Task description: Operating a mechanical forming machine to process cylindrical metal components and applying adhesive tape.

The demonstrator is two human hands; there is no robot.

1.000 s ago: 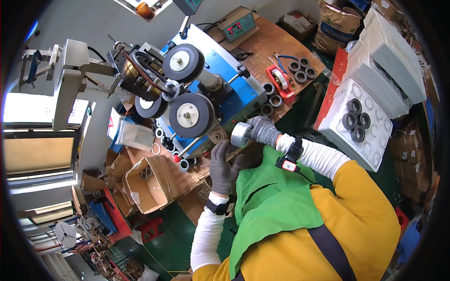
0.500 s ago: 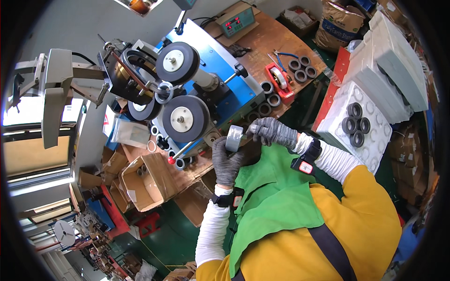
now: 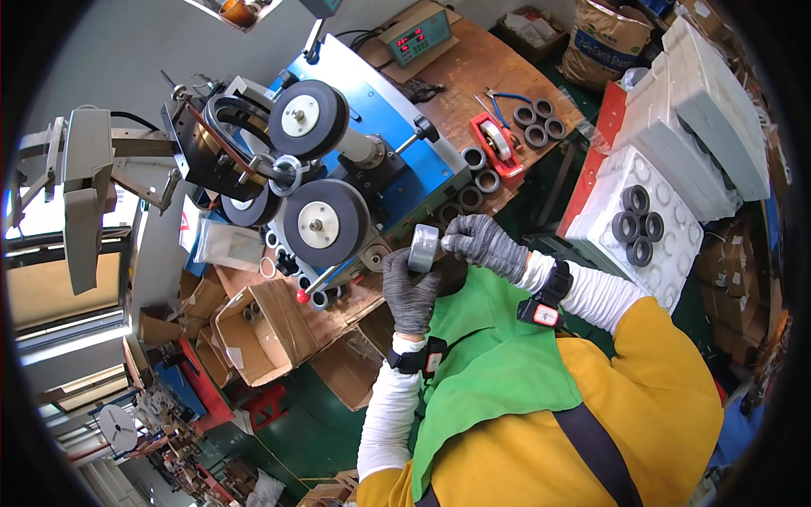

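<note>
My left hand [image 3: 410, 291], in a grey knit glove, is closed around the lower part of a shiny silver-grey ring [image 3: 423, 247]. The ring stands on edge in front of the green apron, its broad outer face partly showing. Just right of it, my right hand [image 3: 487, 245], also gloved, has its fingers pinched together close to the ring's edge. Whatever those fingertips hold is too small to make out. Beyond both hands is a blue machine [image 3: 363, 101] with large black rollers [image 3: 325, 224]; a pale ring [image 3: 285, 175] sits between its rollers.
On the wooden bench [image 3: 473, 76] are a red tape dispenser [image 3: 497, 145], blue-handled pliers [image 3: 507, 97] and several dark rings [image 3: 538, 122]. More dark rings [image 3: 638, 224] lie on a white foam tray [image 3: 591, 224] at right. An open cardboard box [image 3: 262, 334] stands at left.
The ring has turned slightly in my left hand, and a green patch at its right side no longer shows. My right hand has shifted slightly left. The whole view has moved a little.
</note>
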